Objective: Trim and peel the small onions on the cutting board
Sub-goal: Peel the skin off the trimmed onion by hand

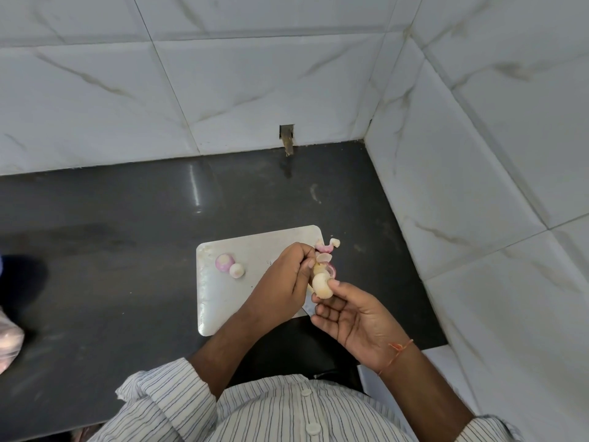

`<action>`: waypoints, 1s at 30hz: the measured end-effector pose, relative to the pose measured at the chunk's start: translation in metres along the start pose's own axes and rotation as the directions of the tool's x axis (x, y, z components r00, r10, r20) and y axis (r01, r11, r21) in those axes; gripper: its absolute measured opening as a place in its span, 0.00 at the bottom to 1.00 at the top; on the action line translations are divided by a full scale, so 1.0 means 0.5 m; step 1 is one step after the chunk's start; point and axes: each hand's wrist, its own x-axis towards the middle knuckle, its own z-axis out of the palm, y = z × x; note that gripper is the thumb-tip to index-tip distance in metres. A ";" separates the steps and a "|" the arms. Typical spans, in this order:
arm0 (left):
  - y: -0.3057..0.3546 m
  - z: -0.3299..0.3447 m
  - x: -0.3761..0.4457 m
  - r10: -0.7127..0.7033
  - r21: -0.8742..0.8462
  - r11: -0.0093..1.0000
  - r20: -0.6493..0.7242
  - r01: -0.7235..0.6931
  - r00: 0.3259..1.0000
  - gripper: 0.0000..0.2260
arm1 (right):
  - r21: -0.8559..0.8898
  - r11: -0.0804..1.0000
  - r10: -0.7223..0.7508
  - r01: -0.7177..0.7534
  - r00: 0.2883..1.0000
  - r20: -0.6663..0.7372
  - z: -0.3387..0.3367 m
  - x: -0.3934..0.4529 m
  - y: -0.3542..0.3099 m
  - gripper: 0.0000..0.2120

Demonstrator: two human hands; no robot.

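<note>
A pale small onion (321, 283) is held above the right edge of the white cutting board (223, 298). My right hand (353, 320) pinches it between thumb and fingertips. My left hand (282, 282) pinches a strip of pinkish skin (323, 258) at the onion's top. Two peeled small onions lie on the board's far left: a pink one (224, 261) and a whiter one (237, 270) touching it. Part of a knife blade (307, 309) shows under my hands.
Loose onion peels (328, 245) lie at the board's far right corner on the dark countertop (127, 250). White marble-tiled walls close the back and right sides. A plastic bag (9, 342) sits at the left edge.
</note>
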 end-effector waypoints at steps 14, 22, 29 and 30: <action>-0.003 0.007 0.011 -0.073 0.010 0.997 -0.044 0.073 0.996 0.08 | -0.183 0.978 -0.089 0.104 0.992 0.089 -0.018 -0.007 -0.015 0.16; 0.020 0.001 0.014 -0.030 -0.041 0.999 -0.034 0.028 0.999 0.08 | 0.028 0.994 -0.111 0.109 0.992 0.056 -0.019 0.006 -0.013 0.23; 0.039 0.000 0.015 -0.031 -0.068 0.997 -0.041 0.028 0.999 0.12 | 0.144 0.983 -0.126 0.118 0.991 0.048 -0.014 0.011 -0.007 0.20; 0.041 -0.001 0.015 -0.032 -0.076 0.997 -0.050 0.028 0.998 0.13 | 0.130 0.983 -0.132 0.127 0.990 0.038 -0.015 0.012 -0.007 0.18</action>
